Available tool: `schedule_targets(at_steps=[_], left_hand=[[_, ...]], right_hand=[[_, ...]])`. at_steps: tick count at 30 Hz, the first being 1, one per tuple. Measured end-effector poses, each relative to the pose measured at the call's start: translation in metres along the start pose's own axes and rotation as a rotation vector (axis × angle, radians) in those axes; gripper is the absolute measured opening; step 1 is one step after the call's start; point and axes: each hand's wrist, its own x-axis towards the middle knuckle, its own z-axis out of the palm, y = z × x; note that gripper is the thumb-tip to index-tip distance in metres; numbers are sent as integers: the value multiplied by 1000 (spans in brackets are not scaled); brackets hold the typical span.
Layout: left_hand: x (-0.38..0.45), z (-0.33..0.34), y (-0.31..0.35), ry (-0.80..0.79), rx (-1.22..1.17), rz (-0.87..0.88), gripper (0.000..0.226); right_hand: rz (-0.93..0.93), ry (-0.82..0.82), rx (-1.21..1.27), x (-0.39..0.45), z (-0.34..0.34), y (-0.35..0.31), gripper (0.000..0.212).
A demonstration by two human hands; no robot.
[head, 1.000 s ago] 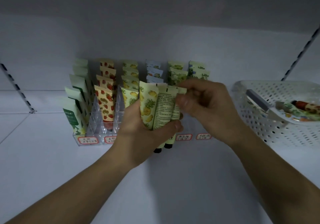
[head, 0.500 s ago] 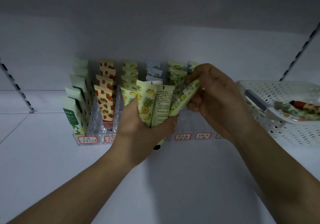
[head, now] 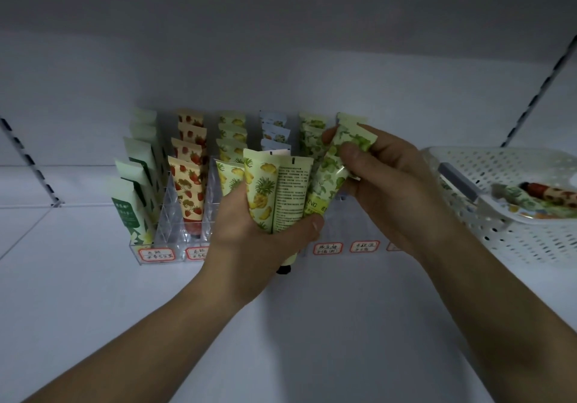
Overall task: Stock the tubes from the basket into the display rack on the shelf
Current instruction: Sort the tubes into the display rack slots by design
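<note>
Now mid-sort: left hand (head: 265, 231) grips pineapple-print tubes (head: 260, 193), right hand (head: 384, 184) fingers pinch green leaf-print tube (head: 331, 168) w/ it above clear acrylic rack (head: 156, 254). Next: drop it cap-down into matching green column, probably.

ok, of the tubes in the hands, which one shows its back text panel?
The middle tube in the left hand: printed text, between the pineapple tube and green-leaf tube.

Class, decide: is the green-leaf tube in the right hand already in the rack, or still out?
Out. The right hand pinches the green-leaf tube, tilted, above the display rack.
</note>
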Motion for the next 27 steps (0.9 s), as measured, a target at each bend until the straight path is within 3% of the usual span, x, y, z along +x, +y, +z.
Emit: schedule_targets(at_steps=[5,9,15,21,27], left_hand=[[0,-1,6,70,-24,-19,15],[1,-4,11,119,29,3,15],[0,-3,12,70,-40,-8,8],[-1,-2,8,9,-11,-3,17],[1,-5,3,64,50,-35,22]], right_hand=[[-150,217,-133,2,-5,-1,20],[-150,365,-173,6,-16,-4,19],[-83,326,-86,6,-13,-3,25],[-50,193,-58,3,-5,-3,33],[-79,162,-199,4,-10,-3,20]])
